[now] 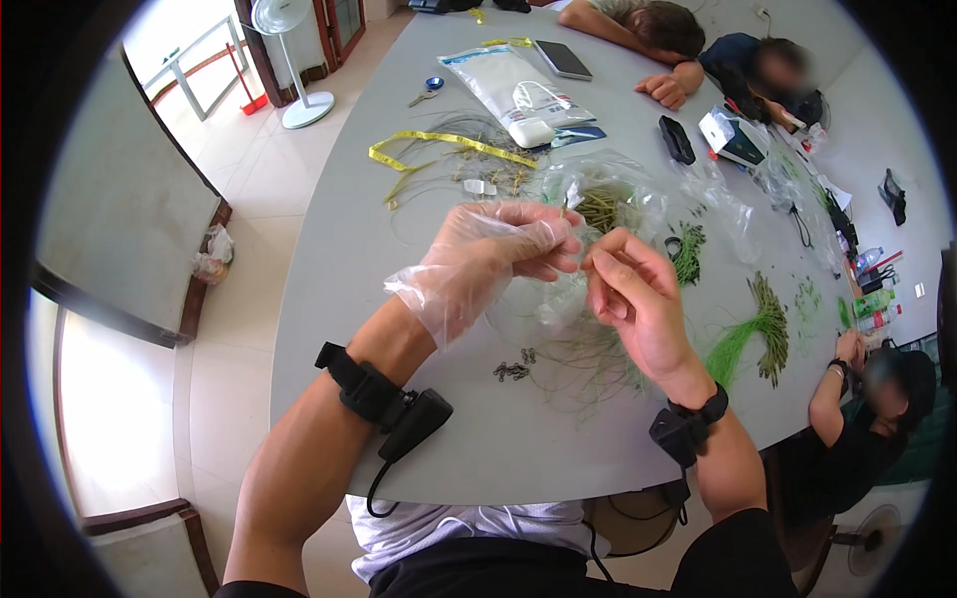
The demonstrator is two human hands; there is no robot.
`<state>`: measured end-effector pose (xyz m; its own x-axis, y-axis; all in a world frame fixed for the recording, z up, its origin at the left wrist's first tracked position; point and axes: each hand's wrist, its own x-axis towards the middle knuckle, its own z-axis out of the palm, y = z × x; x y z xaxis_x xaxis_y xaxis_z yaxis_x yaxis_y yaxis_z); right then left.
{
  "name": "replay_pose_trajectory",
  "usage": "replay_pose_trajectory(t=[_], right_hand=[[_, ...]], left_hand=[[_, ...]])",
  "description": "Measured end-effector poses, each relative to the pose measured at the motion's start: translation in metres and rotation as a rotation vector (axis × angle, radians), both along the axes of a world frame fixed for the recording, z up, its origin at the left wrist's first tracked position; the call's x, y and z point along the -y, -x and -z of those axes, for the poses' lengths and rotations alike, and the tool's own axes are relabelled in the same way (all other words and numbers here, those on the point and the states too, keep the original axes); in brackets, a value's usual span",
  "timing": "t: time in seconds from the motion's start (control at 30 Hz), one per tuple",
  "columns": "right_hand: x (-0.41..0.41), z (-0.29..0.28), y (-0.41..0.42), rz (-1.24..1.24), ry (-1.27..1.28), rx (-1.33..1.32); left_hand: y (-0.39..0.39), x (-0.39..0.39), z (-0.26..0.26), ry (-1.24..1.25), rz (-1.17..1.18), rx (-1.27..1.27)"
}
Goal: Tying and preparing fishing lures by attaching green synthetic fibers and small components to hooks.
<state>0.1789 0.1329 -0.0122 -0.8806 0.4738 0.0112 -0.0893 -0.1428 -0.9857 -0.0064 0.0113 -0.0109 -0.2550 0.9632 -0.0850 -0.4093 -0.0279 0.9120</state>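
My left hand (pixel 516 239), in a clear plastic glove, pinches a small thin olive piece (pixel 565 210) between thumb and forefinger. Close beside it, my right hand (pixel 632 288) is bare, with thumb and forefinger brought together; whether a fine line runs between them is too small to tell. Just beyond the fingertips lies an open clear plastic bag (pixel 628 176) holding olive sticks (pixel 600 209). Thin green lines (pixel 591 362) spread loosely over the table below my hands. Small dark metal swivels (pixel 511 371) sit in a little pile nearer to me.
The grey table (pixel 463 441) holds a bundle of green line with olive ends (pixel 770 329), a yellow tape measure (pixel 456 139), a white packet (pixel 508 86), a phone (pixel 564 60) and a key (pixel 423 97). Other people sit at the far and right sides. Cables hang from my wrist straps.
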Motion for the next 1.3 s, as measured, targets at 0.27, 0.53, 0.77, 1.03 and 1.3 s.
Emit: replay_pose_trajectory(t=[0.27,0.53,0.77,1.03,1.3], right_hand=[[-0.002,-0.009,-0.003,0.146,-0.147,0.011],[-0.021,-0.014,-0.003,0.391,-1.014,-0.152],[-0.016,-0.015,-0.004,0.283,-0.968,-0.159],[-0.053,-0.088,-0.046,0.446,-1.025,-0.125],[-0.135,-0.095,-0.174,0.652,-0.794,0.27]], left_hand=[[-0.003,-0.001,0.001,0.03,0.031,0.0],[-0.01,0.001,-0.008,0.104,0.131,-0.092],[-0.016,0.0,-0.01,0.158,0.154,-0.168],[-0.023,0.008,-0.022,0.155,0.175,-0.281],[-0.023,0.013,-0.034,0.153,0.453,-0.397]])
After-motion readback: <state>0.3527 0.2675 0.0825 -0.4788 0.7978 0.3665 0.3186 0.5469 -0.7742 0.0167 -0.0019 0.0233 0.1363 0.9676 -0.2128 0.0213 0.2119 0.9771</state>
